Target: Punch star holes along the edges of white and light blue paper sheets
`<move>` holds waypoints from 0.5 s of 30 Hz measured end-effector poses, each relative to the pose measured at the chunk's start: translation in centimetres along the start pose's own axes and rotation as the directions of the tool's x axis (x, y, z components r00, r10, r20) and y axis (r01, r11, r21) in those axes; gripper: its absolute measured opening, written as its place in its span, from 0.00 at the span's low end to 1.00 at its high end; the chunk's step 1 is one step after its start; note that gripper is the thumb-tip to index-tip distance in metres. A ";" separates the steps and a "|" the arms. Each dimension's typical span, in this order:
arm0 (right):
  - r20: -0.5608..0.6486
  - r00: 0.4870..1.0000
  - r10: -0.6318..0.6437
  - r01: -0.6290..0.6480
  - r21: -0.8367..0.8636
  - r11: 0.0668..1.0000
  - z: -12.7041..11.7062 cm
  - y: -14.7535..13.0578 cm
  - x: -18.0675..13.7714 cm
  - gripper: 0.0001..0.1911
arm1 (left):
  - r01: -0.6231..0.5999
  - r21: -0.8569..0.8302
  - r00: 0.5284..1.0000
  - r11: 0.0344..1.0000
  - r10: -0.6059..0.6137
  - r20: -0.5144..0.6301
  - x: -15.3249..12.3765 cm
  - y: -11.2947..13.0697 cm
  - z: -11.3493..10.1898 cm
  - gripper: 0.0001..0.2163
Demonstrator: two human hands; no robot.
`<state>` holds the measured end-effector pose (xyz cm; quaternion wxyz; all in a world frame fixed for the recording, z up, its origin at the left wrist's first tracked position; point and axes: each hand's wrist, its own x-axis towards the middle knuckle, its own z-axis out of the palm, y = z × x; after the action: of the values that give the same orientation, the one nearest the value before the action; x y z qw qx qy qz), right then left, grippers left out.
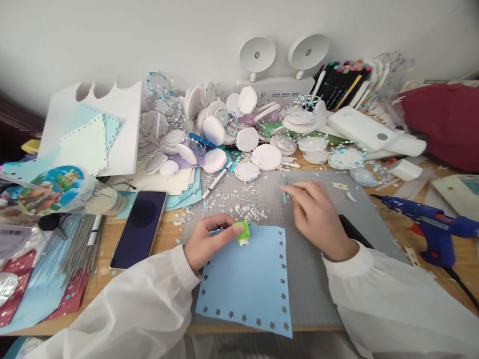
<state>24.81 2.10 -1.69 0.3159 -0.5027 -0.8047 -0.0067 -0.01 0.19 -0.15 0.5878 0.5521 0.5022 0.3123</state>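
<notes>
A light blue paper sheet point(249, 281) with small star-shaped holes along its edges lies on a grey cutting mat point(318, 279). My left hand point(205, 242) is closed on a small green hole punch point(243, 232) at the sheet's top edge. My right hand point(318, 217) rests on the mat to the right, fingers together, fingertips pinching a thin pale blue strip point(284, 192). Paper punch scraps point(243, 209) lie scattered just beyond the sheet.
A dark phone point(139, 228) lies left of the mat. A blue glue gun point(434, 224) sits at the right. White foam discs point(243, 134) pile up at the back, with markers point(342, 82), a white pen point(217, 180) and a printed cup point(63, 192) at the left.
</notes>
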 end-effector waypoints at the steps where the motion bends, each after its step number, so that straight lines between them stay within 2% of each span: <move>1: -0.024 1.000 0.011 -0.009 0.055 0.998 -0.2 -0.4 -0.1 0.19 | 0.012 -0.004 1.000 1.000 -0.012 -0.007 0.0 0.0 0.0 0.14; 3: -0.068 0.997 0.025 -0.010 0.208 0.978 -0.6 -1.7 -0.3 0.19 | 0.006 0.027 1.000 1.000 -0.006 -0.010 0.1 0.0 0.1 0.15; 5: -0.039 0.999 0.021 -0.006 0.352 0.936 -0.9 -3.2 -0.7 0.18 | -0.024 0.074 1.000 0.997 0.023 0.015 0.2 0.1 0.2 0.15; 10: 0.227 0.967 -0.116 -0.015 0.504 0.864 -0.1 -6.2 -1.6 0.29 | -0.158 0.140 0.984 0.977 0.145 0.100 0.3 -0.2 0.2 0.16; 15: 0.240 0.971 -0.002 -0.139 0.569 0.811 0.5 -6.3 -1.6 0.19 | -0.259 0.178 0.962 0.949 0.236 0.140 0.3 -1.0 0.2 0.17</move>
<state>19.95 -2.12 -0.94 0.3592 -0.4083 -0.7803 0.3089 0.07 0.20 -1.21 0.5155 0.6829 0.4215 0.3003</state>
